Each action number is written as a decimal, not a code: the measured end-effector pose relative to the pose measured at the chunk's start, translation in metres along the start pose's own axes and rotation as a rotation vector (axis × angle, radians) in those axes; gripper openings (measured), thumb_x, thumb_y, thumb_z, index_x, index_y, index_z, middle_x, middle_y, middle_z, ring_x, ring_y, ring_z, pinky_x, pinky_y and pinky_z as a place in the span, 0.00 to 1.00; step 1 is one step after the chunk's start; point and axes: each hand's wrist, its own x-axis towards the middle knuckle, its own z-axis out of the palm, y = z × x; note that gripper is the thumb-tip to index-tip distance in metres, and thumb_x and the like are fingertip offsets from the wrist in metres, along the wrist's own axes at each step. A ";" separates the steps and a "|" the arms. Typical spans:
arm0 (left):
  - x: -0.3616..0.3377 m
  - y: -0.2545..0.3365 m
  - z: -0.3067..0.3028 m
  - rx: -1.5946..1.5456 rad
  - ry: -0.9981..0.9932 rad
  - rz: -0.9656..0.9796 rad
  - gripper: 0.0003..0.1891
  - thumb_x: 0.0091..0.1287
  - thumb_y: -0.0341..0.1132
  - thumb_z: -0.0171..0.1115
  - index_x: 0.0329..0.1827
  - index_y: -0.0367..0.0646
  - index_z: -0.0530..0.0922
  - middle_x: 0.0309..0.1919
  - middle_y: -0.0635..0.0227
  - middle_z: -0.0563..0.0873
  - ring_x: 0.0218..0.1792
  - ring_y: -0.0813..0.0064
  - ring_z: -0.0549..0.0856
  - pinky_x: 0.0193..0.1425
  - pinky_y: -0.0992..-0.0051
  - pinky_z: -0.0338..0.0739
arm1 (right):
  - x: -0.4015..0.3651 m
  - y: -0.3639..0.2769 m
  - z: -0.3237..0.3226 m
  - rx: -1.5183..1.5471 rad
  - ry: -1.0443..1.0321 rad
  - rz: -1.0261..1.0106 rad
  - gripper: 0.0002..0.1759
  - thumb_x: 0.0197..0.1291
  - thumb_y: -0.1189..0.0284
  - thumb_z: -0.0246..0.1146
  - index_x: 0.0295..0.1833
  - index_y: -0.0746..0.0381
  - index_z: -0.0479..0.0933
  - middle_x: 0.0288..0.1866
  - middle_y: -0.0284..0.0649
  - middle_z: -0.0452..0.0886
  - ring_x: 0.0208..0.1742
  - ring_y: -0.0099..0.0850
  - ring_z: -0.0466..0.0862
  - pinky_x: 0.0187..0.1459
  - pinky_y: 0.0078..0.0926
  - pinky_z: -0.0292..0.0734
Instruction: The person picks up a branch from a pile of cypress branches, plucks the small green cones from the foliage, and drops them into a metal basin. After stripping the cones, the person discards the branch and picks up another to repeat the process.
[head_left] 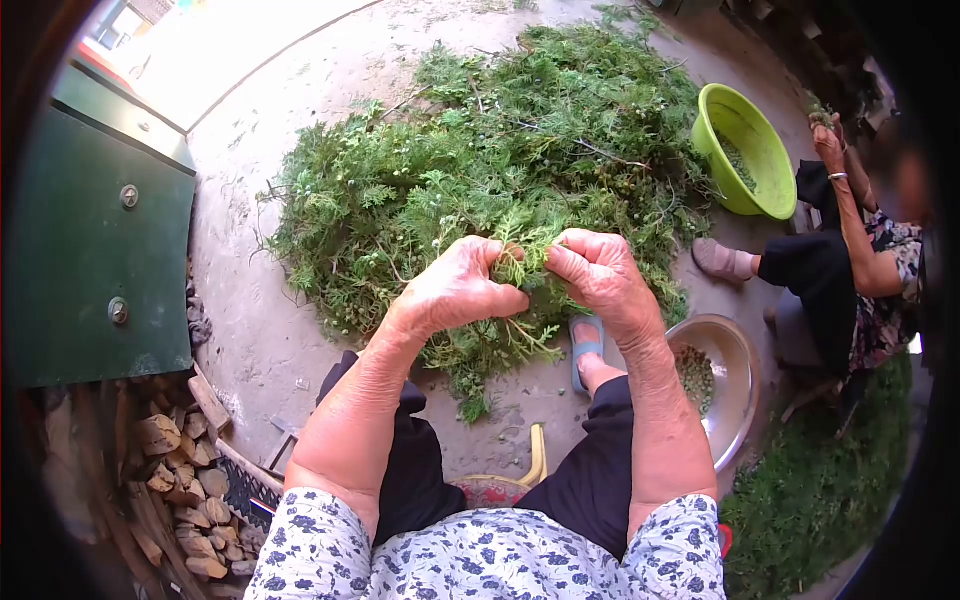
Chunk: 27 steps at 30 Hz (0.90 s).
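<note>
A light green conifer sprig (pixel 518 265) hangs between my two hands, above a large pile of cut green branches (pixel 480 180). My left hand (pixel 465 285) has its thumb and fingers closed round the sprig's left side. On the right, my right hand (pixel 600 275) pinches the sprig's upper edge between thumb and forefinger. Beyond my right forearm stands a metal bowl (pixel 742 370) with small pale green pieces inside, partly hidden by that arm.
A lime green basin (pixel 715 160) holding small green pieces stands at the upper right. Beside it a seated person (pixel 865 260) holds a sprig. Chopped firewood (pixel 190 480) and a green cabinet (pixel 95 250) are at left. More greenery (pixel 810 500) lies at lower right.
</note>
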 end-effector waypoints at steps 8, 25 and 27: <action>-0.010 0.007 0.002 -0.275 0.228 0.007 0.11 0.50 0.29 0.70 0.36 0.42 0.78 0.29 0.75 0.81 0.29 0.85 0.78 0.30 0.80 0.74 | 0.006 0.003 0.017 0.355 0.308 -0.046 0.07 0.64 0.68 0.59 0.37 0.60 0.74 0.18 0.23 0.67 0.18 0.11 0.63 0.19 0.11 0.56; -0.007 0.001 0.004 -0.265 0.220 0.019 0.05 0.57 0.32 0.66 0.31 0.41 0.81 0.22 0.73 0.81 0.17 0.83 0.80 0.17 0.84 0.69 | 0.010 0.006 0.042 -0.112 0.288 -0.270 0.08 0.55 0.72 0.65 0.35 0.64 0.74 0.24 0.32 0.76 0.27 0.16 0.74 0.31 0.19 0.72; -0.007 -0.001 0.004 -0.276 0.236 0.024 0.05 0.57 0.33 0.67 0.31 0.41 0.82 0.21 0.73 0.81 0.16 0.83 0.80 0.16 0.84 0.68 | 0.012 0.013 0.036 -0.076 0.222 -0.271 0.09 0.54 0.71 0.65 0.34 0.65 0.74 0.24 0.33 0.76 0.27 0.18 0.74 0.31 0.20 0.71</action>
